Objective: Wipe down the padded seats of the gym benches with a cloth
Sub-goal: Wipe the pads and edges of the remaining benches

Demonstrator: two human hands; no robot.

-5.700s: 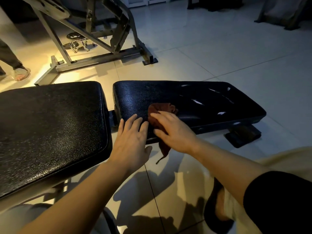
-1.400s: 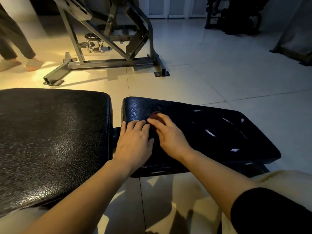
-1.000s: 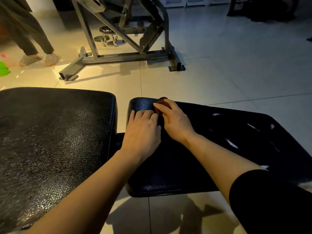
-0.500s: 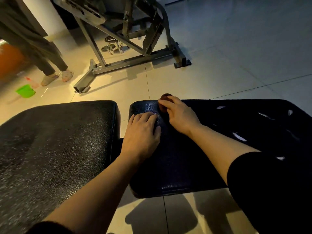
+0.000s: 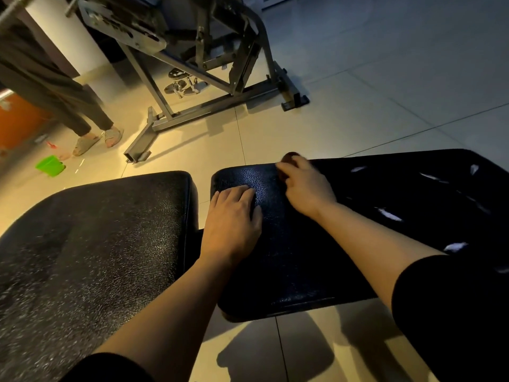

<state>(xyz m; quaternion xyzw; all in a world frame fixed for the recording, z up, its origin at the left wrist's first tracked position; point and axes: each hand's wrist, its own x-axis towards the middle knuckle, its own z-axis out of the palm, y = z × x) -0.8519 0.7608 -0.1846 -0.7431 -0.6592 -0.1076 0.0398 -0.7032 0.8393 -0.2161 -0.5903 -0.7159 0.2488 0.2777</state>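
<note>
The right hand (image 5: 305, 186) is working at the far edge of the right bench pad (image 5: 303, 257), fingers curled over a bunched reddish cloth (image 5: 289, 157) — only a small lump of it is showing past the fingertips. The left hand (image 5: 232, 216) is lying flat on the same pad, fingers straight and together, holding nothing. With the cloth sitting right at the rim, a firm push could be carrying it off onto the tiled floor (image 5: 358, 106) — and the torn patches (image 5: 388, 215) further along may be snagging it.
</note>
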